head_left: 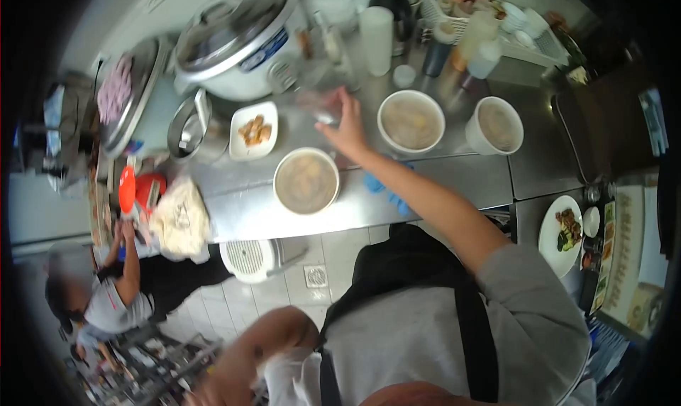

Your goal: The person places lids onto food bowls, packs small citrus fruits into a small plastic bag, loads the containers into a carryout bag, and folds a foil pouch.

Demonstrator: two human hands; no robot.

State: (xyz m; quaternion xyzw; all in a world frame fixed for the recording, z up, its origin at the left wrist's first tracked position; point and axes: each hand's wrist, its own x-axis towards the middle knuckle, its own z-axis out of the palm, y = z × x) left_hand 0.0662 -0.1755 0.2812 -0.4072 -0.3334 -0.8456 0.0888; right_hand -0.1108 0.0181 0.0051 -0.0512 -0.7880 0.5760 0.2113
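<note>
Rice cooker (266, 69) stands at back, metal pot (213, 140) near it, pink cloth (115, 88) on metal lid (147, 69) to the left, co-worker (120, 303) far left, drain (316, 276) in tiled floor (355, 246), plate (552, 260) bearing food (568, 228) at right.

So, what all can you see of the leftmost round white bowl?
The bowl is round, white and smooth-rimmed, paper or plastic by its look. Hazy brown contents, paler in places, show inside, too blurred to name. It stands upright on the steel counter, near its front edge, apparently touching nothing else.
</note>
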